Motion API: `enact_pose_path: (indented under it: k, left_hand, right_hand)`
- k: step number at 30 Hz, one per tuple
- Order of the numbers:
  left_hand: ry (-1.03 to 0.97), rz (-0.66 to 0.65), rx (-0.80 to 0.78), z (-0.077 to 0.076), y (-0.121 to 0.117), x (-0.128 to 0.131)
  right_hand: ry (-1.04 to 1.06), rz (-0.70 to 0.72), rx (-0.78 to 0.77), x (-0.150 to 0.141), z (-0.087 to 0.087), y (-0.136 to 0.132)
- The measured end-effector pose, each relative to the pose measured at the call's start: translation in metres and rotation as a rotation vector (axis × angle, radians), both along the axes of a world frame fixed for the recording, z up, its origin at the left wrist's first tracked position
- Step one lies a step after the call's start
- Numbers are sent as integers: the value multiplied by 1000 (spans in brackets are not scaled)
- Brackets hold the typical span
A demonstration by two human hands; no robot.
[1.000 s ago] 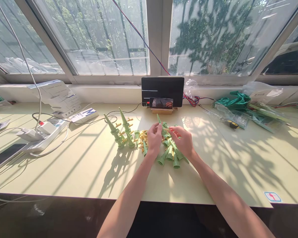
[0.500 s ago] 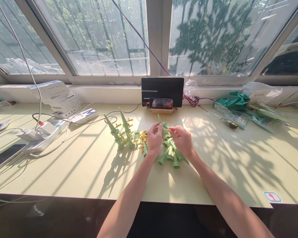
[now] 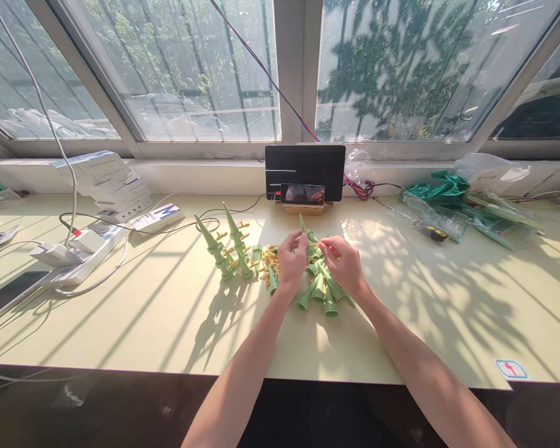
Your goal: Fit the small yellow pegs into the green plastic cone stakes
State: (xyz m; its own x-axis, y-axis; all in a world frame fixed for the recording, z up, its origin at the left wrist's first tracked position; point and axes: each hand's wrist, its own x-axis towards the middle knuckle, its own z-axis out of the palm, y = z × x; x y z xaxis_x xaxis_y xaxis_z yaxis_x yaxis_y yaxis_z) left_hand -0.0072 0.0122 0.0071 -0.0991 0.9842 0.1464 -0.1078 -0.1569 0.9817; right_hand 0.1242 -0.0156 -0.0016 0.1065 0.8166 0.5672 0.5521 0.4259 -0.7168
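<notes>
My left hand (image 3: 292,256) is closed around a green pointed cone piece (image 3: 302,224), whose tip sticks up above the fingers. Beside it, my right hand (image 3: 344,264) pinches at that piece's right side; a small yellow peg seems to be between the fingertips, mostly hidden. Below and between my hands lies a heap of loose green cones (image 3: 318,290), several with open round ends facing me. Small yellow pegs (image 3: 269,256) are piled left of my left hand. Farther left, two green spires (image 3: 237,239) stand upright with yellow pegs jutting from their sides.
A black tablet (image 3: 305,168) stands by the window with a phone (image 3: 303,194) before it. On the left are a power strip (image 3: 91,256), white boxes (image 3: 156,219) and cables. Plastic bags (image 3: 441,193) lie at the back right. The table's front edge runs near my forearms.
My left hand and the green cone in it have shifted slightly to the right, closer to my right hand. The standing spires and the heap stay put.
</notes>
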Motion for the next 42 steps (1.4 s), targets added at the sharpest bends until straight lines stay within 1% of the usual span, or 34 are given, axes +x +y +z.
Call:
enact_pose_path:
  k: [8, 15, 24, 29, 35, 42]
  left_hand:
    - [28, 5, -5, -1, 0, 0]
    - [76, 22, 61, -1, 1, 1]
    - [115, 31, 63, 0, 0, 1]
    - [122, 44, 47, 0, -1, 1]
    - [119, 27, 48, 1, -2, 1]
    - [122, 25, 74, 2, -3, 2]
  right_hand:
    - [-33, -13, 0, 2, -1, 1]
    - [-8, -14, -21, 3, -1, 2]
    - [17, -10, -31, 1, -4, 2]
    - [27, -5, -35, -1, -4, 2]
    - [41, -5, -53, -2, -2, 1]
    - [23, -23, -59, -3, -3, 2]
